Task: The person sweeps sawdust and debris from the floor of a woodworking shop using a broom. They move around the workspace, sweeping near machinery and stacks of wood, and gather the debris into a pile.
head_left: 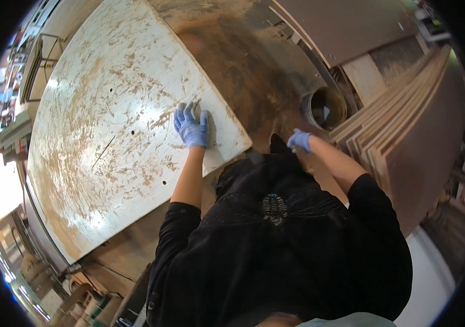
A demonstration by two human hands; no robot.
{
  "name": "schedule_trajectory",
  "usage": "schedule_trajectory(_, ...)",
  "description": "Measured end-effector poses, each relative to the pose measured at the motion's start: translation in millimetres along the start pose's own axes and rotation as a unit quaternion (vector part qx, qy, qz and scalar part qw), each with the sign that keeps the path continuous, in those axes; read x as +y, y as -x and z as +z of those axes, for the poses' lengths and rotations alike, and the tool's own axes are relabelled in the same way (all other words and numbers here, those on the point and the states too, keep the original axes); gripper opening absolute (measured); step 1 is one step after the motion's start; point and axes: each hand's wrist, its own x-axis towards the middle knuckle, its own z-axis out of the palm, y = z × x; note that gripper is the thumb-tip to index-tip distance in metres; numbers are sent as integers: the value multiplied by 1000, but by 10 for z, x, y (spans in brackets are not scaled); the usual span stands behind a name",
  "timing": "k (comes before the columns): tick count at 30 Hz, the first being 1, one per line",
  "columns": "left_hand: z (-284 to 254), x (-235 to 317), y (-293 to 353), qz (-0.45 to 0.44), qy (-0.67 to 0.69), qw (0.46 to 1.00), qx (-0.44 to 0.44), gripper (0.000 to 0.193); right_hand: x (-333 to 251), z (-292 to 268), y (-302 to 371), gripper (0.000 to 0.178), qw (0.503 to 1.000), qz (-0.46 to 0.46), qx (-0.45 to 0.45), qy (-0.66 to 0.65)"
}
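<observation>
My left grip [191, 126], in a pale blue glove, lies palm-down on the big white tabletop [129, 71] with scuffed brown patches; fingers spread wide, pointing away from me, near its right-hand edge and the near corner. That tabletop is ahead and to my left, filling most of the left half of view. Small dark round holes [132, 132] and a thin dark line [103, 151] mark its surface.

My right grip [300, 140], same pale blue glove, hangs to the right of the tabletop corner, fingers partly bent; can't tell how far it's closed or whether it has anything. Nearest to it: a dark shoe [279, 144] just left, a round dark bucket [308, 111] just beyond, and, to the right, a leaning stack of brown-faced wooden boards [423, 147], layered edges toward me. Another flat brown panel [347, 27] sits farther off, upper right. Brown, dusty floor [243, 71] between tabletop and bucket. My black long-sleeved top [281, 256] fills lower centre.
</observation>
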Motion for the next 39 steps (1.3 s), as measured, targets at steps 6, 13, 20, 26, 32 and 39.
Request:
schedule_trajectory(6,13,49,-71,0,32,999,22,44,-245,-980,-324,88,972,-41,-217,-83)
schedule_trajectory(13,-32,137,-116,-48,-12,999,0,44,-346,-1999,-228,89,970,-60,-87,-218)
schedule_trajectory(20,-7,229,-431,-46,-21,999,-13,45,-1293,-2067,-1259,60,968,-10,-111,-224)
schedule_trajectory(26,14,90,-563,-112,3,994,-13,44,-2287,-2206,-870,85,973,-39,-213,-78)
schedule_trajectory(32,100,182,-1608,-143,-1,989,21,47,-2888,-2334,-646,82,945,-147,-227,-185)
schedule_trajectory(39,438,91,-3515,-112,-76,991,-23,69,-4550,-2848,-872,12,918,-154,-190,-312)
